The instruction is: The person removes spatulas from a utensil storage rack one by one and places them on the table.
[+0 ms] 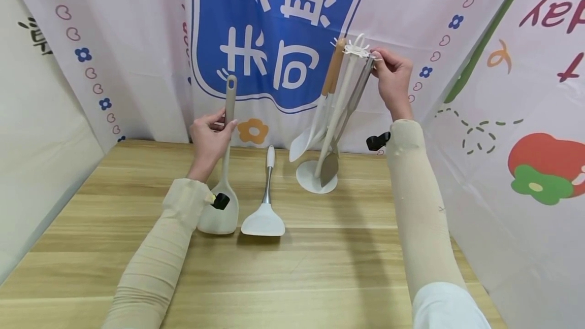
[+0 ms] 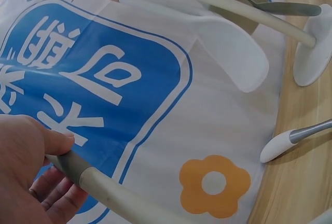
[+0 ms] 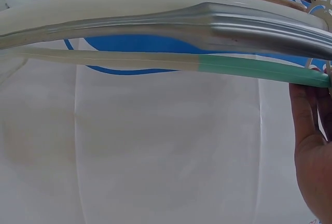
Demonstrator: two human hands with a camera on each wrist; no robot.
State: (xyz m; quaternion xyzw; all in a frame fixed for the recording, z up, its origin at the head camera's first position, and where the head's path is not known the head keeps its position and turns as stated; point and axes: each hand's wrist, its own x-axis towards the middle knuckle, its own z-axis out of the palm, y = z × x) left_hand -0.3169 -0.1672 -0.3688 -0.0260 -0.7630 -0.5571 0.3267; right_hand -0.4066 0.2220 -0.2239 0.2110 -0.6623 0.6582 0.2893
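Observation:
My left hand grips a beige spatula by its upper handle, the broad blade pointing down over the table. In the left wrist view, thumb and fingers close around the grey end of its handle. On the right, my right hand is raised to the top of a white utensil stand. There it pinches the upper end of a green-handled utensil, among other hanging tools. A white turner with a metal shaft lies on the table between the spatula and the stand.
From the stand also hang wooden-handled utensils, one with a white blade, and a metal-handled one. The wooden table ends at a printed cloth backdrop. Another cloth hangs along the right side.

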